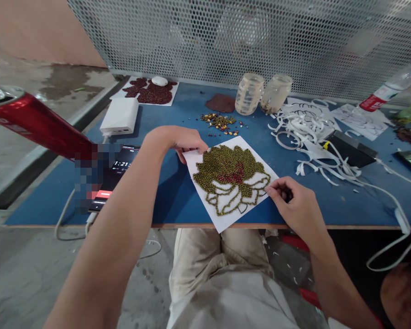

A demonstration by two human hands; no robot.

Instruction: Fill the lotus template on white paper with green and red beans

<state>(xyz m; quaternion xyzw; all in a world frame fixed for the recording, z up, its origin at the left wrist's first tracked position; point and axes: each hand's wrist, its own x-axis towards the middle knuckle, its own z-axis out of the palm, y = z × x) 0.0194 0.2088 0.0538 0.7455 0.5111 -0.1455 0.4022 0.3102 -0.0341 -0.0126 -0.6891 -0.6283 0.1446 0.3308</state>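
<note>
A white sheet [222,219] lies near the front edge of the blue table [178,192]. On it is a flower picture made of green beans [226,167] with red beans at its middle. My left hand [178,139] rests curled on the sheet's far left corner and holds it down. My right hand [292,201] sits at the sheet's right edge, fingers pinched together at the paper; what they hold is too small to make out.
Loose mixed beans [219,121], two glass jars [250,93], white paper strips [311,128], a power bank [120,116], a phone [114,176] and a second bean picture [150,91] lie on the table. A red can [30,119] juts in at left. A mesh screen stands behind.
</note>
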